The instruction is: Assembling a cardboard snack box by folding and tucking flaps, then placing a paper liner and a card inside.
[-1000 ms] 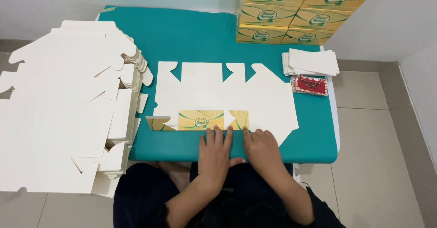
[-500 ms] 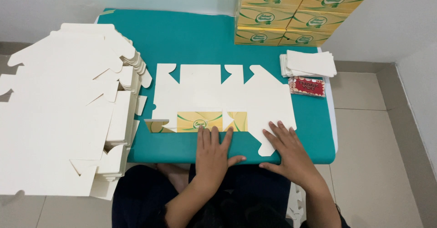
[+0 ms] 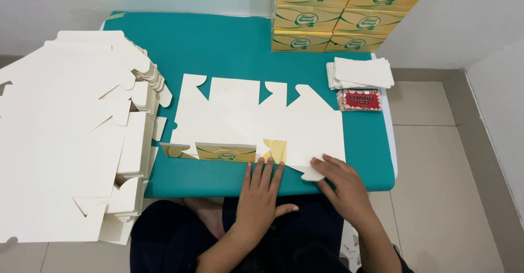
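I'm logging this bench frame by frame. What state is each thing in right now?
Box blank: flat on the table, printed near flaps folded up over it.
Left hand: flat, fingers pressing the folded flap.
Right hand: fingers on the blank's near right tab.
Blank stack: piled flat, unfolded.
Boxes: assembled, stacked.
White sheets: stacked.

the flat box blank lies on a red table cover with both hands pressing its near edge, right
Not quite: the table cover is teal, not red. The head view shows the flat box blank lying on it, with the left hand and right hand pressing its near edge.
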